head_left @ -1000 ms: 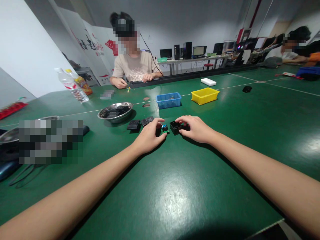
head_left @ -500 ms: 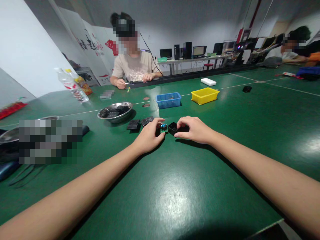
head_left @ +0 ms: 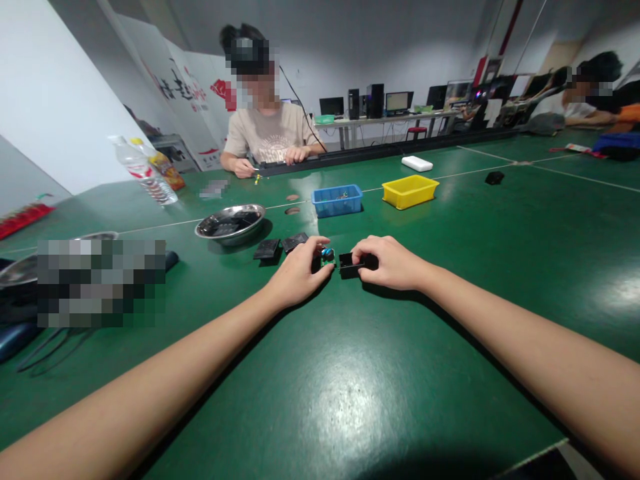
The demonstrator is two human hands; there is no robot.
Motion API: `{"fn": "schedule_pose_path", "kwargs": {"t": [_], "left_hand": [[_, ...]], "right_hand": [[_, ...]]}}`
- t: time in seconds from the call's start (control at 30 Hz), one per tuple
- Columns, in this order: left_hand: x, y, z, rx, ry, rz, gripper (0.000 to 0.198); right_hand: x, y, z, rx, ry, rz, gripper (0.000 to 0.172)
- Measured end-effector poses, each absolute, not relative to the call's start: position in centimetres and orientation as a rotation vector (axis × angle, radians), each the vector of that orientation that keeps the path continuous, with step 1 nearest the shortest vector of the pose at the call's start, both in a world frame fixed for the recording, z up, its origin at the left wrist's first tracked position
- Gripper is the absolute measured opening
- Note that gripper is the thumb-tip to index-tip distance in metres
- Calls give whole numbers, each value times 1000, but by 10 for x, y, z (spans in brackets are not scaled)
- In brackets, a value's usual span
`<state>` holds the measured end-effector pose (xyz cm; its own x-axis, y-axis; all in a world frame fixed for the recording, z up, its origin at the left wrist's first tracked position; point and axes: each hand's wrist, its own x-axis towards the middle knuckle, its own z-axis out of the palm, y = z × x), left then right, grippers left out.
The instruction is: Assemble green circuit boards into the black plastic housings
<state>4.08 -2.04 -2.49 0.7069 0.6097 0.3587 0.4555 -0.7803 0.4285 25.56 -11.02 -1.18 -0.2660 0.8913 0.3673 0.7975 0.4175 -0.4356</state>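
Note:
Near the middle of the green table, my left hand (head_left: 301,272) has its thumb and fingers closed around a small green circuit board (head_left: 328,258) with a blue round part on it. Just to its right, my right hand (head_left: 393,262) grips a small black open box (head_left: 349,265), with fingers at its right end. A narrow gap separates board and box. Behind my left hand lie two black square pieces, one at the left (head_left: 267,250) and one partly hidden by my fingers (head_left: 294,242).
A metal bowl (head_left: 231,225) of black parts stands at left, with a blue tray (head_left: 337,201) and a yellow tray (head_left: 410,193) farther back. A white box (head_left: 417,164) and a black piece (head_left: 495,178) lie beyond. Opposite, a person (head_left: 273,133) works; bottles (head_left: 145,175) stand at far left.
My right hand has turned the black box so that it sits straighter and slightly farther right and nearer. The left hand with the board has barely moved.

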Motion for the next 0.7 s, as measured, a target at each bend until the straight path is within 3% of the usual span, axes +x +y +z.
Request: {"fn": "schedule_pose_path", "kwargs": {"t": [0.7], "left_hand": [[41, -19, -31, 2592, 776, 770, 43]], "right_hand": [[256, -110, -15, -1462, -2105, 299, 18]]}}
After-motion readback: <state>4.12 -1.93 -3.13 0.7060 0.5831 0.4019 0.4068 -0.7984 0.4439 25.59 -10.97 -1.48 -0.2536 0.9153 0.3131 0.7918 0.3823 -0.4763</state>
